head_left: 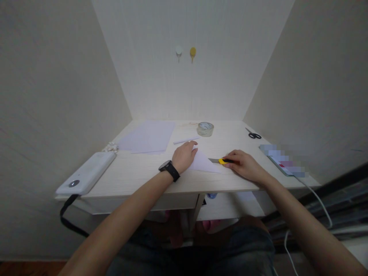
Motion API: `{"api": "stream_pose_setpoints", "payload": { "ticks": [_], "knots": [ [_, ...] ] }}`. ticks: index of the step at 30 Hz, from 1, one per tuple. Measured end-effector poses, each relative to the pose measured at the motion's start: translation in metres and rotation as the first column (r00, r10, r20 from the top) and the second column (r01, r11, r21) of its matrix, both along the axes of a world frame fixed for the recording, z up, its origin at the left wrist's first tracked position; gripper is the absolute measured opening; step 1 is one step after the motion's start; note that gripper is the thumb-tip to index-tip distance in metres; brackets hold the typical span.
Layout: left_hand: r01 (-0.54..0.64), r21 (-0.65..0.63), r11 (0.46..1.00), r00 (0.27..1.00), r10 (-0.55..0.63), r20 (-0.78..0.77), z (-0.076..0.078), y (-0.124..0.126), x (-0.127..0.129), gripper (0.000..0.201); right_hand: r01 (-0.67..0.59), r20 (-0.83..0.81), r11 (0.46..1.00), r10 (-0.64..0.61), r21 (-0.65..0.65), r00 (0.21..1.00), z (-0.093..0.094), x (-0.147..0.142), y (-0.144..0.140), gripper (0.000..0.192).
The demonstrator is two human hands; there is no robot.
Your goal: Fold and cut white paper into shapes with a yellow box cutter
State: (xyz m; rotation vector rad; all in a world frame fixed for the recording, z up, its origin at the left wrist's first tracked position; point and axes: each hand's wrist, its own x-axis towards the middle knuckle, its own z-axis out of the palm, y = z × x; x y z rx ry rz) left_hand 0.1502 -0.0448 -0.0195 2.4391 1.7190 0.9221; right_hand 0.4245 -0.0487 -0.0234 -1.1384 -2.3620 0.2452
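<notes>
A folded sheet of white paper (201, 163), pointed toward the right, lies on the white desk. My left hand (184, 156), a black watch on its wrist, grips the paper at its left side and holds it against the desk. My right hand (243, 164) is closed around a yellow and black utility knife (222, 161). Its blade is out, points left and meets the paper's slanted right edge; whether the tip sits inside the fold I cannot tell. Just beyond my left hand lies a thin rolled strip of paper (186, 140).
Paper sheets (152, 136) lie at the back left, a clear tape roll (205, 129) at the back middle. Black-handled scissors (254, 135) and a phone with a cable (283, 161) are at the right. A white device (87, 172) with a black strap rests at the left edge.
</notes>
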Motion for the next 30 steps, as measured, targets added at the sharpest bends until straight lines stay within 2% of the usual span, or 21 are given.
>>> {"api": "stream_pose_setpoints", "payload": {
  "ticks": [14, 16, 19, 22, 25, 28, 30],
  "knots": [
    [-0.182, -0.014, 0.983, 0.964, 0.175, -0.198, 0.002, -0.005, -0.001, 0.026, -0.105, 0.005, 0.989, 0.106, -0.103, 0.994, 0.008, -0.004, -0.007, 0.028],
    [-0.203, 0.016, 0.979, 0.955, 0.202, -0.217, 0.004, -0.007, 0.0, 0.025, -0.109, 0.013, 0.988, 0.111, -0.108, 0.994, 0.008, -0.003, -0.006, 0.028],
    [-0.203, 0.126, 0.971, 0.95, 0.226, -0.214, 0.012, -0.016, 0.004, 0.029, -0.115, 0.014, 0.987, 0.118, -0.116, 0.993, 0.008, -0.004, -0.005, 0.027],
    [-0.087, 0.211, 0.974, 0.965, 0.135, -0.225, 0.018, -0.031, 0.01, 0.031, -0.114, 0.011, 0.986, 0.116, -0.121, 0.993, 0.008, -0.004, -0.004, 0.028],
    [0.075, 0.211, 0.975, 0.954, -0.009, -0.299, 0.017, -0.044, 0.015, 0.031, -0.108, 0.02, 0.986, 0.111, -0.126, 0.994, 0.007, -0.004, -0.004, 0.029],
    [0.165, 0.139, 0.977, 0.929, -0.106, -0.355, 0.007, -0.049, 0.016, 0.038, -0.106, 0.023, 0.987, 0.11, -0.124, 0.994, 0.007, -0.005, -0.005, 0.029],
    [0.139, 0.02, 0.99, 0.929, -0.123, -0.35, 0.0, -0.047, 0.014, 0.045, -0.108, 0.025, 0.987, 0.112, -0.116, 0.993, 0.008, -0.006, -0.006, 0.029]
  ]
}}
